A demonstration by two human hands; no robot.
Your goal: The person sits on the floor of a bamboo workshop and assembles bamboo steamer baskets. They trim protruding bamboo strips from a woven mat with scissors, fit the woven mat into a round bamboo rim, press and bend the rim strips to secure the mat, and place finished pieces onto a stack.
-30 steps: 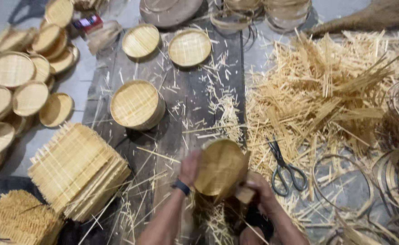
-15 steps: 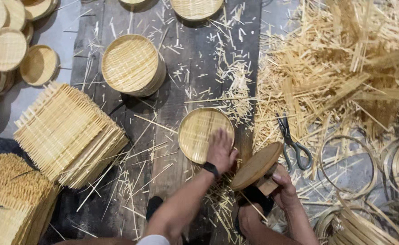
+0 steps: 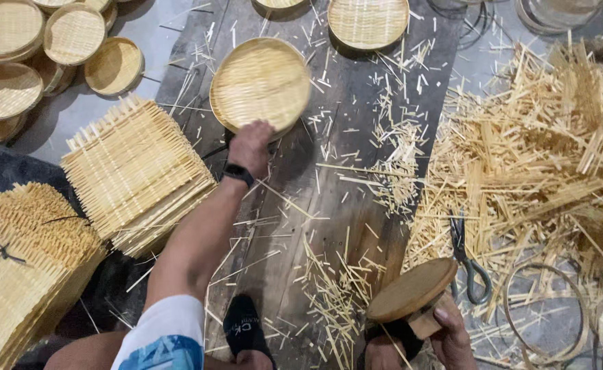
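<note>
Bamboo tray (image 3: pixel 260 83) at fingertips of left hand (image 3: pixel 249 145), fingers curled on near rim, setting it on stack ahead. Right hand (image 3: pixel 445 327) grips round wooden mould (image 3: pixel 411 290); scissors (image 3: pixel 467 257) just beyond. Next move likely needs releasing tray squarely.

A round woven tray (image 3: pixel 260 83) lies far on the plank floor (image 3: pixel 329 205), a stack of square mats (image 3: pixel 133 175) to its left, scissors (image 3: pixel 467 257) and a strip pile (image 3: pixel 541 157) right, a wooden disc (image 3: pixel 411 289) near.
</note>
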